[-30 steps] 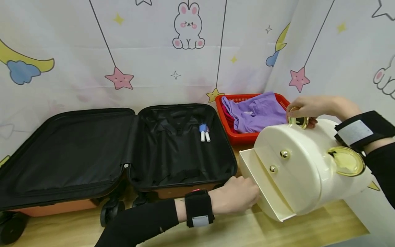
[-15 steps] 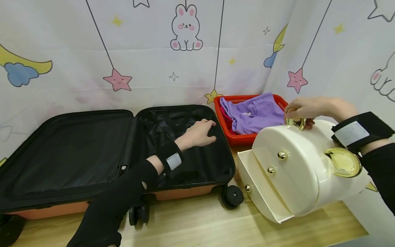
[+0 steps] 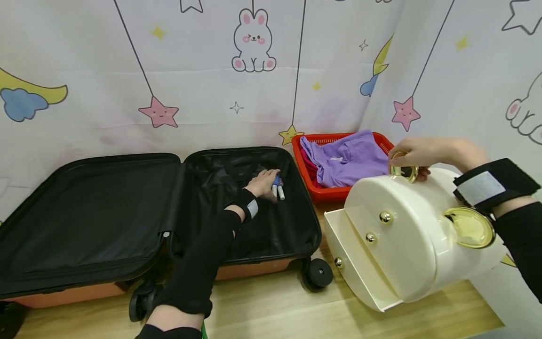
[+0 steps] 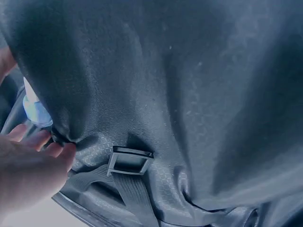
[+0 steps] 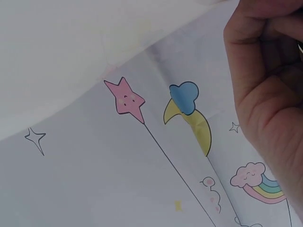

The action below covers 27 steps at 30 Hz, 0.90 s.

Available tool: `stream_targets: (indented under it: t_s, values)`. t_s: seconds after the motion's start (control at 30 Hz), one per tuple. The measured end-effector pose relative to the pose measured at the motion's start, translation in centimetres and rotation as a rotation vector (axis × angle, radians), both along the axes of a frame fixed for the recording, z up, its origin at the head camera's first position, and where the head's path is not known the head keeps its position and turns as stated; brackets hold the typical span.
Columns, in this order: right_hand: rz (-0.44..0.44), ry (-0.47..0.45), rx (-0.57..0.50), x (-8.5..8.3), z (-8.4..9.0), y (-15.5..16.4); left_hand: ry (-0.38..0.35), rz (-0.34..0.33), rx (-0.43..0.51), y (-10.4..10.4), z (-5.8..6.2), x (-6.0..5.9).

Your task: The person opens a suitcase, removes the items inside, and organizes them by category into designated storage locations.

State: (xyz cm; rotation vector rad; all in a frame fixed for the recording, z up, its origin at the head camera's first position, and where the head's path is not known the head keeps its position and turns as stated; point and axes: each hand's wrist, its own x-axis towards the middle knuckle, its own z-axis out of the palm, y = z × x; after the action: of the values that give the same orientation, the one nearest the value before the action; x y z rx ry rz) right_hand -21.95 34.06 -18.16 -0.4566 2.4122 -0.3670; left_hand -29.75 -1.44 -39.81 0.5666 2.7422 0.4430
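Inside the right half of the open black-lined suitcase (image 3: 292, 230), my left hand (image 3: 261, 183) reaches down beside two small bottles (image 3: 278, 187) with white caps, one of them blue. In the left wrist view, the fingertips (image 4: 67, 150) are spread close by the blue-and-white bottle (image 4: 37, 111), with the thumb at the left edge. My right hand (image 3: 417, 154) grips the gold ring handle (image 3: 411, 175) on top of a cream, round-fronted drawer box (image 3: 398, 230). The box tilts on the table, its lowest drawer (image 3: 360, 263) pulled out. Gold knobs dot its front.
Behind the box stands a red basket (image 3: 323, 194) with a folded purple garment (image 3: 351, 157). The suitcase's other half (image 3: 93, 221) lies open to the left. A caster wheel (image 3: 317, 274) juts toward the box. A patterned curtain (image 3: 203, 84) backs the pale wooden table (image 3: 262, 306).
My left hand has left the open drawer, swung left over the suitcase and lowered to the two bottles. My right hand has kept its hold on the ring handle.
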Motion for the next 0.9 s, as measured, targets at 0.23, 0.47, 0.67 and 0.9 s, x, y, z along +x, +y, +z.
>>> stream_targets:
  t_s: [0.23, 0.47, 0.67, 0.9]
  values:
    - [0.008, -0.002, -0.001, 0.0, -0.3, -0.6, 0.138, -0.018, -0.101, -0.1, 0.0, 0.6]
    - [0.005, 0.0, 0.008, 0.0, -0.2, -0.4, 0.129, 0.09, 0.059, 0.0, 0.9, 0.9]
    - [-0.002, -0.011, 0.006, 0.0, 0.0, -0.1, 0.028, 0.092, 0.204, -0.2, 1.8, 1.3]
    - [-0.003, -0.02, -0.004, 0.0, 0.0, 0.1, -0.022, 0.055, 0.342, 0.2, 4.0, 2.8]
